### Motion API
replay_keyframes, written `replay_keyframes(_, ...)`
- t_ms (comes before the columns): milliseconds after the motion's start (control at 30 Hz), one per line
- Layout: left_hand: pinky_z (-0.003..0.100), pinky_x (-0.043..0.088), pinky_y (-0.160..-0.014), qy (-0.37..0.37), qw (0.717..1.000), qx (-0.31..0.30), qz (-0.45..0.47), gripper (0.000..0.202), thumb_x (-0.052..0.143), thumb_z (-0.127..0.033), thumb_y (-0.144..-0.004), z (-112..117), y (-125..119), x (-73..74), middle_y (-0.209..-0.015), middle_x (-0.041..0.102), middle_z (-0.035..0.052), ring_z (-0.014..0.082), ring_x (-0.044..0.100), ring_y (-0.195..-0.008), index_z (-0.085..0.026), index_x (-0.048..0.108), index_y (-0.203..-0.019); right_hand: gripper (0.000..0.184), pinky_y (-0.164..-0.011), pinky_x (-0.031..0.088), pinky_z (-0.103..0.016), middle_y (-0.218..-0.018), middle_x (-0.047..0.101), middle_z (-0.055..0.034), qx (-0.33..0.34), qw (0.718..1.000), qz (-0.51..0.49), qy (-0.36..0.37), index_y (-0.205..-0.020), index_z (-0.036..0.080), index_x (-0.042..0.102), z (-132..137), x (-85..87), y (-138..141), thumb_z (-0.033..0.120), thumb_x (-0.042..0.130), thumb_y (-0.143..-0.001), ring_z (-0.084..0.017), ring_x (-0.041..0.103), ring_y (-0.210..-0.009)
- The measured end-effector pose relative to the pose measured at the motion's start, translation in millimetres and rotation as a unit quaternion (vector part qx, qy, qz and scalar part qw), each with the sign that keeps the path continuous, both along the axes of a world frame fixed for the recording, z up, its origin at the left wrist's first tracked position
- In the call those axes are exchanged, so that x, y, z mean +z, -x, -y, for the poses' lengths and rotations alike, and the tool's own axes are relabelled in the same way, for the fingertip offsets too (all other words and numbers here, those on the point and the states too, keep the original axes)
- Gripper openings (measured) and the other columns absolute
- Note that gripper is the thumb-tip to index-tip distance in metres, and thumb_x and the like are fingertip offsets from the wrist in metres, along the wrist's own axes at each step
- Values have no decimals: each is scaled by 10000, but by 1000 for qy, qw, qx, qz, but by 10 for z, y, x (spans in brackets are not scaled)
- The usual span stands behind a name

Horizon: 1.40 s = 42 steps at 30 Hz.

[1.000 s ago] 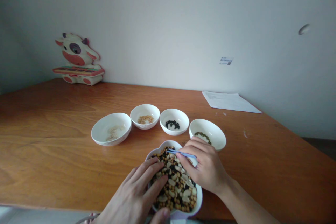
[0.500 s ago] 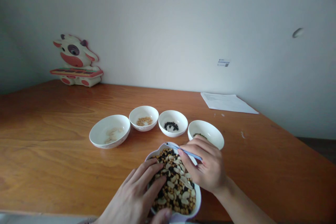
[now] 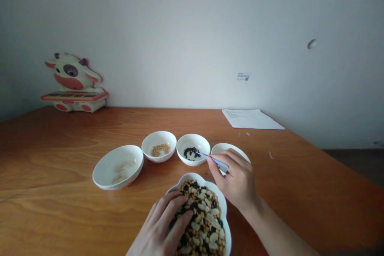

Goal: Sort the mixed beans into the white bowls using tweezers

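A white scalloped bowl (image 3: pixel 223 204) of mixed beans stands at the table's near edge. My left hand (image 3: pixel 163 230) rests on its left rim, fingers curled over the beans. My right hand (image 3: pixel 235 178) pinches blue tweezers (image 3: pixel 211 159), whose tip reaches over the small bowl of black beans (image 3: pixel 193 149). Whether the tip holds a bean is too small to tell. To the left stand a bowl of yellow beans (image 3: pixel 159 145) and a bowl of pale white beans (image 3: pixel 118 166). My right hand partly hides a fourth small bowl (image 3: pixel 225 149).
The wooden table (image 3: pixel 60 176) meets a white wall. A cow-shaped toy keyboard (image 3: pixel 73 84) stands at the back left. Sheets of paper (image 3: pixel 251 119) lie at the back right. The table's right edge drops off to a dark floor.
My right hand has lifted the tweezers out of the mixed-bean bowl and moved them forward to the black-bean bowl. The view has shifted, so everything sits lower and further left.
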<state>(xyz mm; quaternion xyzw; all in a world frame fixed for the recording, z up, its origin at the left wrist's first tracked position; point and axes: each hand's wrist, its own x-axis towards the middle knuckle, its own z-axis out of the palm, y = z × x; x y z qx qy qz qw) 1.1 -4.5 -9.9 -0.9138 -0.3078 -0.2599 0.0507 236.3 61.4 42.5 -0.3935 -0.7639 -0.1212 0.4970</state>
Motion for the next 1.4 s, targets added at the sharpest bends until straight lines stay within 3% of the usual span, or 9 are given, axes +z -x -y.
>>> replay_keyframes(133,475,559,-1003,10,1000,-21,2,317,499,-304,-1015,24,31,31,-1303,633,105,308,539,-1273,-201,581,-1303,110,-655,442,-301,-711,662,-51,-24,1000,-1,-3,-795,154,669,-57,66,98,161,637,-899,-175,586,-679)
replay_keyframes(233,543,480,-1086,16,998,-51,16,259,494,-221,-1007,51,30,126,-1256,657,56,290,537,-1278,-234,611,-1238,142,-650,427,-302,-701,657,-47,-34,999,12,4,-778,154,670,-92,92,175,189,630,-910,-175,576,-669)
replay_keyframes(400,479,465,-1128,26,995,-87,38,170,566,-134,-958,89,1,201,-1211,670,9,245,554,-1259,-239,657,-1056,191,-649,405,-305,-683,647,-44,-67,997,31,24,-760,161,679,-158,52,206,218,605,-927,-184,576,-671)
replay_keyframes(633,281,560,-1006,47,992,-101,61,117,586,-207,-984,112,-19,215,-1193,661,36,187,601,-1184,-212,653,-1080,189,-651,399,-298,-691,657,-39,-96,994,38,32,-753,177,682,-213,-21,172,228,618,-924,-187,597,-686)
replay_keyframes(867,298,553,-991,22,992,-106,62,179,488,-246,-1037,138,-95,212,-1144,675,19,182,600,-1146,-217,660,-1073,183,-661,410,-298,-702,668,-37,-66,996,58,19,-773,173,690,-130,-129,117,214,615,-935,-189,612,-704)
replay_keyframes(1133,323,580,-882,-2,995,-95,29,238,420,-251,-1054,106,-174,201,-1110,677,75,218,617,-1082,-183,648,-1043,192,-646,400,-302,-660,651,-29,-76,995,64,14,-758,181,686,-50,-171,79,209,611,-933,-182,589,-677)
replay_keyframes(1400,361,590,-835,22,997,-65,33,195,487,-256,-1020,108,-158,146,-1118,687,88,242,643,-996,-183,615,-1147,86,-658,430,-326,-681,648,-44,40,999,-15,24,-840,171,657,107,-187,-19,140,599,-895,-184,566,-654)
